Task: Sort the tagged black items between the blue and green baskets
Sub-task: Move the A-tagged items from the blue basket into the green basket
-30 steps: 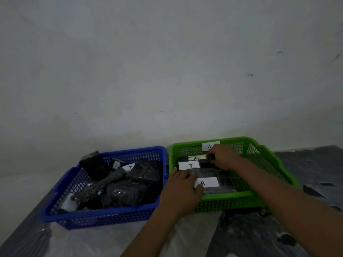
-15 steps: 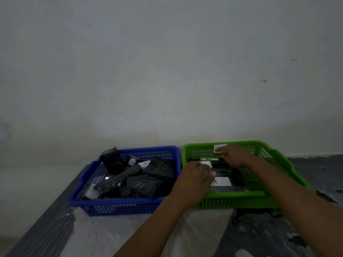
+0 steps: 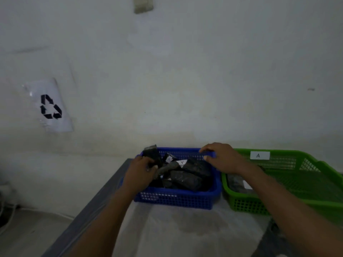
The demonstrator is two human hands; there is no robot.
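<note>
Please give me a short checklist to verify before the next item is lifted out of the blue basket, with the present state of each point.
1. Left hand on a black item at the blue basket's far left corner: ok.
2. Left grip fully closed: cannot tell.
3. Right hand steadies the blue basket's far rim: ok.
4. Tag on the touched item readable: cannot tell.
5. Green basket has free room: ok.
6. Green basket bears an A label: ok.

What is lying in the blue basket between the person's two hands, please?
In the head view, a heap of black wrapped items lies between the left hand and right hand, one bearing an A tag.
</note>
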